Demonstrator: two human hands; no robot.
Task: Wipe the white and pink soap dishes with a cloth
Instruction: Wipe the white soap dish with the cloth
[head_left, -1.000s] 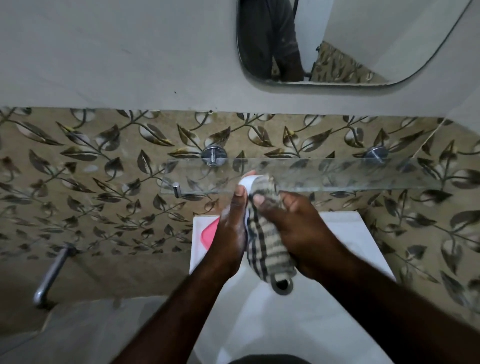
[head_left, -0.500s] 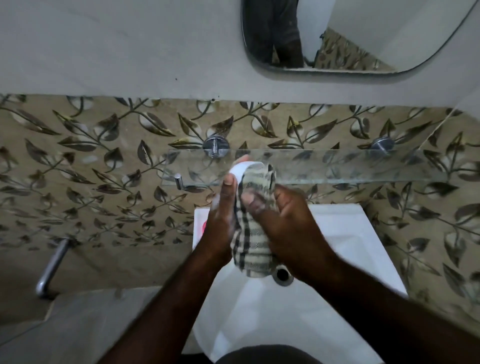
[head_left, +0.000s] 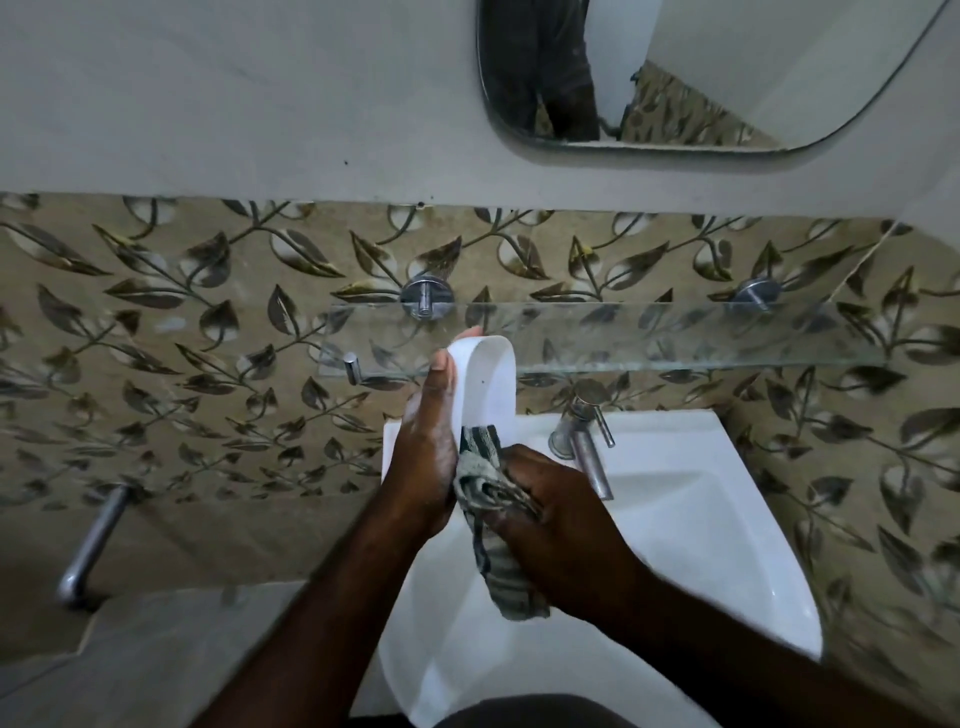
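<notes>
Step in hand: wipe of white soap dish (head_left: 491, 384). Grip: left hand (head_left: 431, 447) holds it upright above sink (head_left: 675, 436); right hand (head_left: 561, 514) clutches cloth (head_left: 506, 577) at its lower end. No pink dish in view. Next, likely: firm upward stroke.

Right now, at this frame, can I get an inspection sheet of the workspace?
Surface: white ceramic basin, chrome tap at its back edge.
Job's things: white oval plastic soap dish held upright; striped grey cloth bunched against its lower end; pink soap dish not seen.
Clutter: nothing seen.
Hands: left hand grips the white dish; right hand grips the cloth.
Cables: nothing seen.
Surroundings: clear glass shelf, leaf-patterned wall tiles, rounded mirror, chrome wall pipe.
</notes>
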